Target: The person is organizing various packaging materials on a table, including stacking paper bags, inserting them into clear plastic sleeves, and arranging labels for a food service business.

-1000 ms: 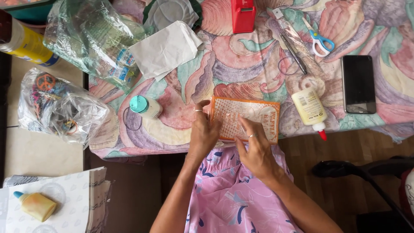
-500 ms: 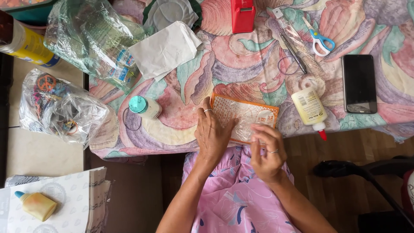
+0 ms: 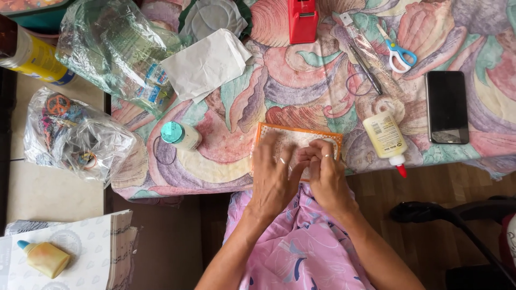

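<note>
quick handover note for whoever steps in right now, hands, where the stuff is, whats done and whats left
Left hand: flat on the orange-edged mesh card at the table's near edge, pressing it down.
Right hand: fingertips pinched at the card's middle; what they pinch is too small to tell.
Nearby: glue bottle lying right of the card, small teal-capped bottle to its left, scissors and red tape dispenser further back.
Done: card lies on the patterned tablecloth.
Left: the handwork on the card looks unfinished, as both hands are on it.
</note>
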